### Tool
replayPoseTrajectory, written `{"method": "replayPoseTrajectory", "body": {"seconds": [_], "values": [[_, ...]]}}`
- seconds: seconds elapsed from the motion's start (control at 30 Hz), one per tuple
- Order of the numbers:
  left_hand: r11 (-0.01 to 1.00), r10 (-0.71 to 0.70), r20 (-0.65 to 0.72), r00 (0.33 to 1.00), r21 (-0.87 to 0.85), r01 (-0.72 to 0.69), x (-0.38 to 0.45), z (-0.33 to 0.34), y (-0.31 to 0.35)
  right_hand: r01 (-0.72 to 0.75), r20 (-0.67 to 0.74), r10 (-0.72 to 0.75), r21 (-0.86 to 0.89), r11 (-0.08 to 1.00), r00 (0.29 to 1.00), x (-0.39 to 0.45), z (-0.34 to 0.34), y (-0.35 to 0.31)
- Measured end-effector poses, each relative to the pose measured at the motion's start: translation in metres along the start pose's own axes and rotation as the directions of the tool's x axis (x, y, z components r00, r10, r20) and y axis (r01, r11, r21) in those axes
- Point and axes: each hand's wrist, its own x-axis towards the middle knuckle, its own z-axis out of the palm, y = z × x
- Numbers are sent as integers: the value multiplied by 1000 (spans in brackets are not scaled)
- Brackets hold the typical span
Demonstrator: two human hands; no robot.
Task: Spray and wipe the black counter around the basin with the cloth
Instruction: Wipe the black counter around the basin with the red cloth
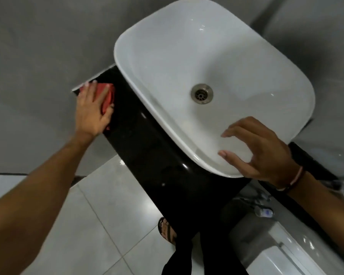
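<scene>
A white vessel basin (167,56) with a metal drain (202,93) stands on a glossy black counter (147,139). My left hand (92,112) lies flat on a red cloth (108,94), pressing it onto the far left end of the counter, next to the grey wall. My right hand (262,153) hovers over the near right corner of the basin, fingers curled apart, holding nothing. No spray bottle is in view.
A grey wall (38,66) borders the counter on the left and behind. White floor tiles (87,225) lie below, with my sandalled foot (167,229). A white toilet or cistern (276,245) with a hose fitting sits at lower right.
</scene>
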Motion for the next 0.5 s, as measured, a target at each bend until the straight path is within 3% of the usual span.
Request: {"method": "replayPoseTrajectory", "body": {"seconds": [0.07, 0.17, 0.23, 0.37, 0.5], "values": [[991, -129, -93, 987, -32, 127, -23, 21, 40, -14, -25, 14, 6, 1000, 1000, 2, -1, -2], [987, -160, -178, 971, -52, 153, -93, 47, 104, -38, -27, 39, 22, 999, 999, 3, -2, -5], [994, -97, -198, 975, -71, 84, -145, 61, 145, -65, -37, 66, 26, 998, 997, 2, -2, -7], [995, 61, -92, 994, -77, -68, -235, 86, 221, -108, -102, 113, 57, 993, 988, 2, -3, -12], [979, 155, -60, 986, -125, -161, -264, 90, 253, -125, -153, 144, 122, 985, 978, 1, -6, -18]]}}
